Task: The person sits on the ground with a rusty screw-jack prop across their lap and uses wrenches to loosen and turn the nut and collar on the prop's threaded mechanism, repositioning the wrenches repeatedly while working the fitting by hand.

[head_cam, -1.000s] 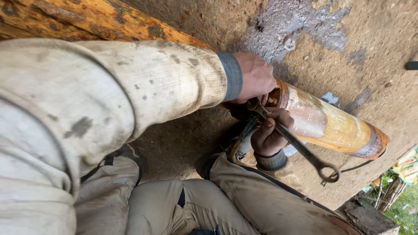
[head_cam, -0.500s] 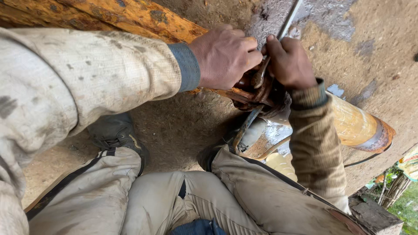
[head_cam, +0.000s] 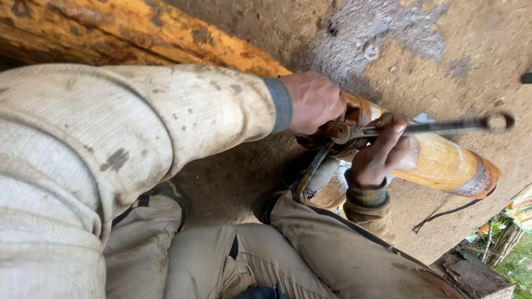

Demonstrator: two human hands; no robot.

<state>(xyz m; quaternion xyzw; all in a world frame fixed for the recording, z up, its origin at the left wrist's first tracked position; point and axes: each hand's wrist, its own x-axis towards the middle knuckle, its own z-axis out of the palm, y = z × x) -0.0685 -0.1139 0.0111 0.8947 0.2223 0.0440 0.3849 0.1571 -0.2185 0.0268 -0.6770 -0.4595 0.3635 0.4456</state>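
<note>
Wrench (head_cam: 426, 128), its ring end free over bare dirt ground (head_cam: 443, 50), is gripped by the curled right hand (head_cam: 382, 152) on the rusty yellow pipe (head_cam: 443, 163), where the left hand (head_cam: 313, 102) is clamped beside 1 fitting.

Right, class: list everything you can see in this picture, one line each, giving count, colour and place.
Pipe: one, orange-yellow and rusty, running from upper left to right across the ground.
Wrench: one, grey metal, lying across the pipe, ring end at right.
Ground: brown dirt with a grey patch, top.
Plants: green, lower right corner.
Trousers: khaki, bottom.
Left hand: on the pipe joint, pale stained sleeve.
Right hand: gripping the wrench.
</note>
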